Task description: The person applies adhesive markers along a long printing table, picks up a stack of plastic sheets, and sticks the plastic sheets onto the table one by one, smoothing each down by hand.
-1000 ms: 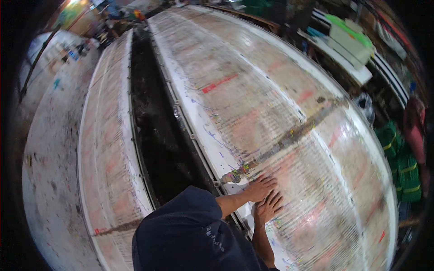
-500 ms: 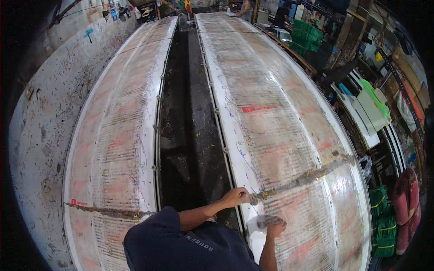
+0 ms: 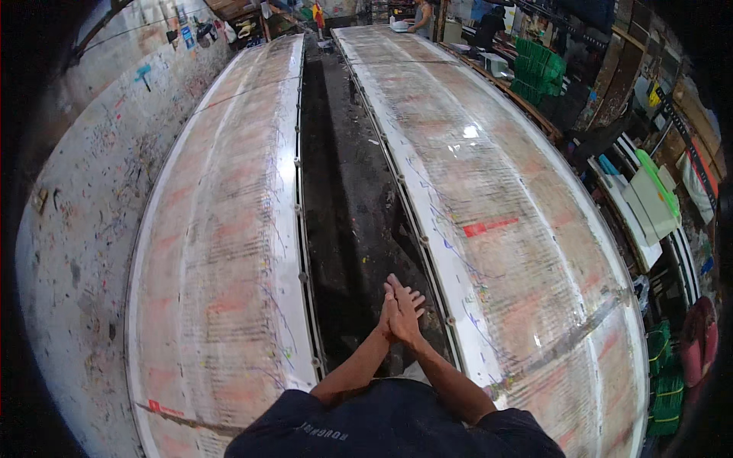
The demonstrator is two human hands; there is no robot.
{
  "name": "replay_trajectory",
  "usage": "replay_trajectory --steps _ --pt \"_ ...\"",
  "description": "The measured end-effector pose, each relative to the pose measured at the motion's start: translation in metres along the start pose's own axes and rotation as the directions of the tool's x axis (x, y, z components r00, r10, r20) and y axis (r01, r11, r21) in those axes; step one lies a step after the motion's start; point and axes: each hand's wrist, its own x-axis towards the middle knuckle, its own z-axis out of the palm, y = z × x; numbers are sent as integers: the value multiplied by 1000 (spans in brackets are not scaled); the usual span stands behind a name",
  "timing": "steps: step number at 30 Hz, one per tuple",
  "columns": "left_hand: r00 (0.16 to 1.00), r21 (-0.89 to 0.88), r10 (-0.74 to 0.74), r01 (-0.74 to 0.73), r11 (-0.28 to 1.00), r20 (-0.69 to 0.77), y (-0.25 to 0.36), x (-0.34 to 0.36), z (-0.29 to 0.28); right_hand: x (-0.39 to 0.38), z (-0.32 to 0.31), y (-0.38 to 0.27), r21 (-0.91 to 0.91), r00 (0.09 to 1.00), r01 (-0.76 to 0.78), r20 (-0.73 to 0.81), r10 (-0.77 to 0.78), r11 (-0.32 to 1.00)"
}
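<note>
My left hand [image 3: 387, 314] and my right hand [image 3: 405, 317] meet palm to palm in front of my body, over the dark gap between two long tables. Their fingers are stretched out, and those of the right hand are spread a little. Nothing shows between the palms, though the inner faces are hidden. The right table [image 3: 489, 282] has a white border with blue scribbles and a stained, striped top under a glossy surface. The left table [image 3: 221, 252] looks much the same. Neither hand touches a table.
A dark floor strip [image 3: 347, 175] runs between the tables. A paint-spotted wall [image 3: 84, 252] flanks the left. Along the right are green bundles [image 3: 666, 393], a pale bin with a green rim [image 3: 650, 202] and a green stack [image 3: 537, 70]. Another person [image 3: 421, 19] stands at the far end.
Both hands have left the right table's near edge and come together over the gap. A greyish thing by the right hand no longer shows there. The view has shifted.
</note>
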Motion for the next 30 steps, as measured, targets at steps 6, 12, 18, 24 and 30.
replay_trajectory --steps 6,12,18,24,30 --pt "999 -134 27 -32 990 -43 127 26 36 125 23 26 -272 980 130 182 -82 954" --pt "986 -75 118 -128 989 -119 230 145 -14 268 67 160 -60 972 -46 226 59 997" --pt "645 812 530 268 519 -551 342 217 -221 430 166 151 49 659 -562 629 411 826" --pt "608 645 461 114 755 -647 423 264 -247 587 202 164 -94 764 -233 598 243 968" --pt "469 464 297 294 835 -832 514 357 -298 727 257 227 -243 611 -423 635 473 873"
